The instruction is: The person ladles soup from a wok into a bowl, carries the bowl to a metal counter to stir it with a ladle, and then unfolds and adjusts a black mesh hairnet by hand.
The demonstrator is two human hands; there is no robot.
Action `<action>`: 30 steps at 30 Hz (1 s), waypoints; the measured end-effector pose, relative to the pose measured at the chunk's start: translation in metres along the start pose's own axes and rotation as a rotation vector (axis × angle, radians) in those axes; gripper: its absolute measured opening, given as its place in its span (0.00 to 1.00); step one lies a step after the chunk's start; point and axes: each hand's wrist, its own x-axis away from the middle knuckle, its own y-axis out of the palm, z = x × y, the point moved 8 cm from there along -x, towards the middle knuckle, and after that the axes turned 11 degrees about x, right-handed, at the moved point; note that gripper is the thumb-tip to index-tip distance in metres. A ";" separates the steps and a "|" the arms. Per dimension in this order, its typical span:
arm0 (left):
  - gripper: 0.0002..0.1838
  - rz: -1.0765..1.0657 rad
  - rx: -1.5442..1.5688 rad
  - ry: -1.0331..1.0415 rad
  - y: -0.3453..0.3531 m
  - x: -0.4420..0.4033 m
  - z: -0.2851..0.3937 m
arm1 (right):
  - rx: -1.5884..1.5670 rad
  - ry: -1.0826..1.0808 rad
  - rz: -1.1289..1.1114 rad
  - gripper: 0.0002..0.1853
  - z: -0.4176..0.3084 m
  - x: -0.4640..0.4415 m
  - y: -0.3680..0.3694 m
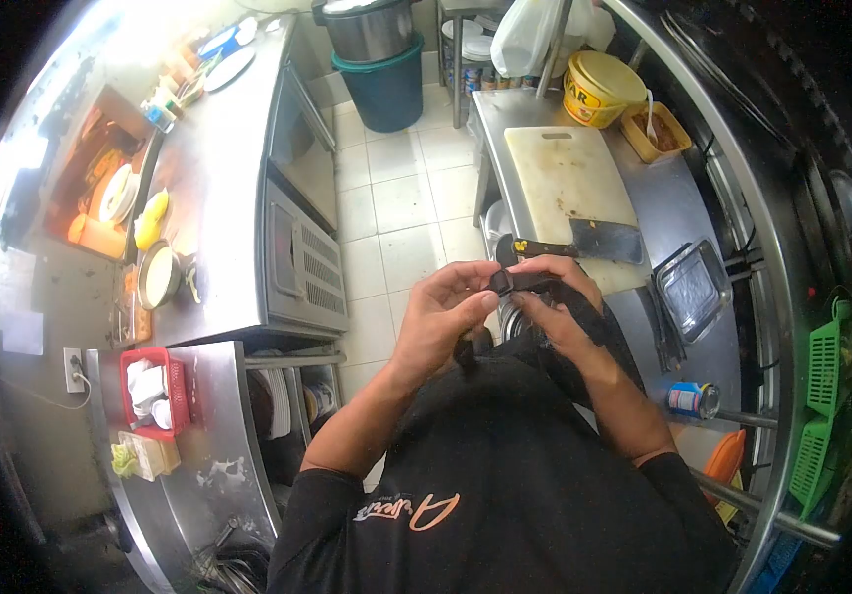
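Note:
In front of my torso, my left hand (448, 309) pinches a black plastic buckle (500, 284) between thumb and fingers. Opposite it, my right hand (563, 297) grips the black strap (535, 283) that runs through the buckle, fingers closed round it. Both hands nearly meet at the buckle. Just beyond my right hand lies a cleaver (606, 242) with a dark handle and a wide blade, resting across the near end of a worn white cutting board (569, 178). Part of the strap is hidden behind my fingers.
A yellow tub (600, 89) and a food container with a spoon (656, 132) stand beyond the board. A clear tray (691, 289) and a can (693, 399) lie at right. The left counter (223, 178) carries a pan (159, 275). A red basket (177, 391) sits nearer.

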 end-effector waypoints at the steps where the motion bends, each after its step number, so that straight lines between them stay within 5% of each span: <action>1: 0.14 0.031 -0.057 -0.002 -0.001 0.000 0.001 | -0.020 0.001 0.017 0.16 0.000 0.001 0.000; 6: 0.12 0.093 -0.309 0.109 0.002 -0.007 0.006 | -0.130 0.017 0.184 0.16 -0.002 0.003 -0.004; 9: 0.11 0.220 -0.251 0.127 -0.007 -0.010 0.007 | 0.077 -0.006 0.183 0.16 0.007 0.004 -0.011; 12: 0.13 0.217 -0.029 0.111 -0.010 -0.018 -0.002 | 0.299 -0.331 0.204 0.16 -0.022 0.003 -0.012; 22: 0.12 0.130 -0.314 0.151 0.012 -0.021 -0.003 | 0.245 -0.329 0.286 0.14 -0.015 0.002 -0.025; 30: 0.11 0.107 -0.192 0.217 0.015 -0.023 -0.007 | 0.324 -0.316 0.367 0.10 -0.016 0.007 -0.025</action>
